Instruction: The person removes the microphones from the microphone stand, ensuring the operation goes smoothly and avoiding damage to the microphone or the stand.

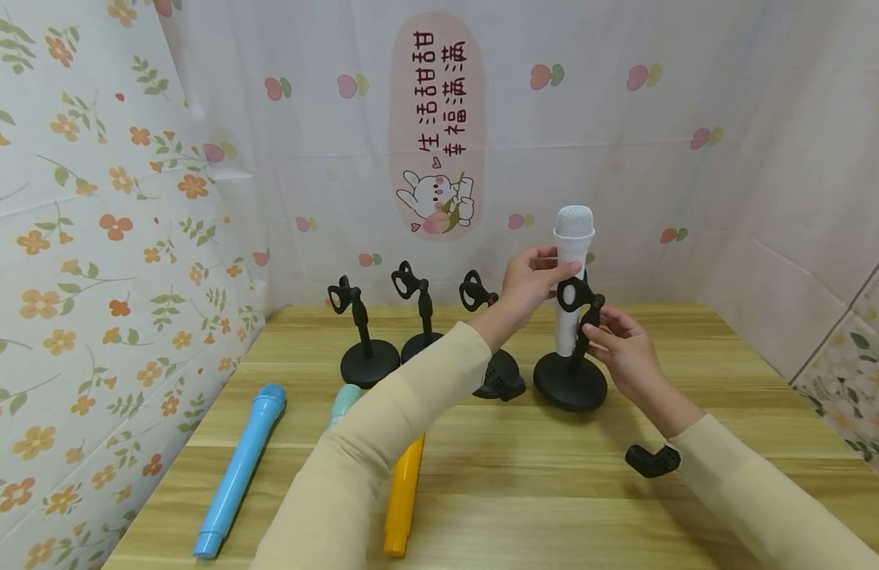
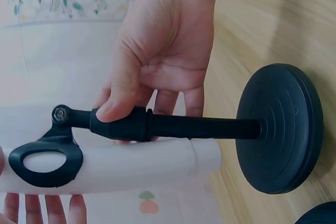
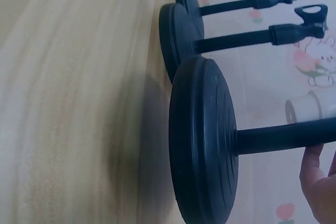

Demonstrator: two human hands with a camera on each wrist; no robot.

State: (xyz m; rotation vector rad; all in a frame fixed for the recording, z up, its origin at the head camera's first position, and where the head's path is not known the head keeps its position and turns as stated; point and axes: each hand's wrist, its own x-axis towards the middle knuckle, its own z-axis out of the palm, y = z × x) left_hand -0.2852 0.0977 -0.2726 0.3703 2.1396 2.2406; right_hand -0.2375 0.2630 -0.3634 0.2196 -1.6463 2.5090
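Note:
My left hand (image 1: 530,281) holds a white microphone (image 1: 574,249) by its upper body, its silver mesh head upright at the top. The microphone's handle lies in the clip (image 2: 76,162) of a black microphone stand (image 1: 569,382). In the left wrist view, the clip's oval ring overlaps the white handle, which runs alongside the pole. My right hand (image 1: 627,348) grips this stand by its pole, thumb (image 2: 116,106) over the thick collar. The stand's round base (image 3: 202,145) shows large in the right wrist view, with a shadow on the tabletop beside it.
Three more black stands (image 1: 368,362) line the back left. A blue microphone (image 1: 240,471), a mint-green one (image 1: 345,398) and an orange one (image 1: 405,495) lie at the left front, partly behind my left sleeve. A bent black piece (image 1: 652,461) lies near my right sleeve.

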